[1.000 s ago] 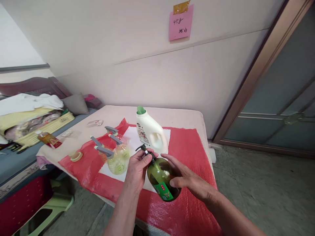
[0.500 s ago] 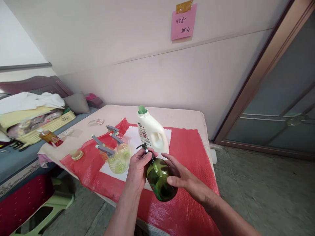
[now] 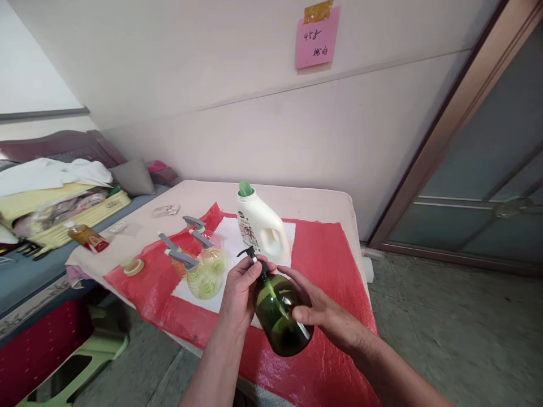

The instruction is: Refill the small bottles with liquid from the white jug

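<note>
A dark green pump bottle (image 3: pixel 280 314) is held tilted above the near edge of the surface (image 3: pixel 322 203), its base toward the person and its black pump head (image 3: pixel 250 254) pointing away and up, a lean that brings the neck within reach of both hands. The left hand (image 3: pixel 241 291) is closed round the neck just under the pump, fingers pinched at the collar as though to turn or steady it, while the right hand (image 3: pixel 318 308) cups the bottle's body from the side, thumb over the top, taking its weight. Beneath the hands lies a red woven mat (image 3: pixel 331 249) with a white sheet (image 3: pixel 229 240) on it, apparently there to protect the surface. Just beyond the hands stands a white detergent jug (image 3: pixel 261 229) with a green cap, upright and close. Left of the left hand, a cluster of clear spray bottles (image 3: pixel 203 271) with grey triggers stands together. Farther left are a tape roll (image 3: pixel 132 267) and a small amber bottle (image 3: pixel 87 238); a pink note (image 3: pixel 317 38) hangs on the wall above
</note>
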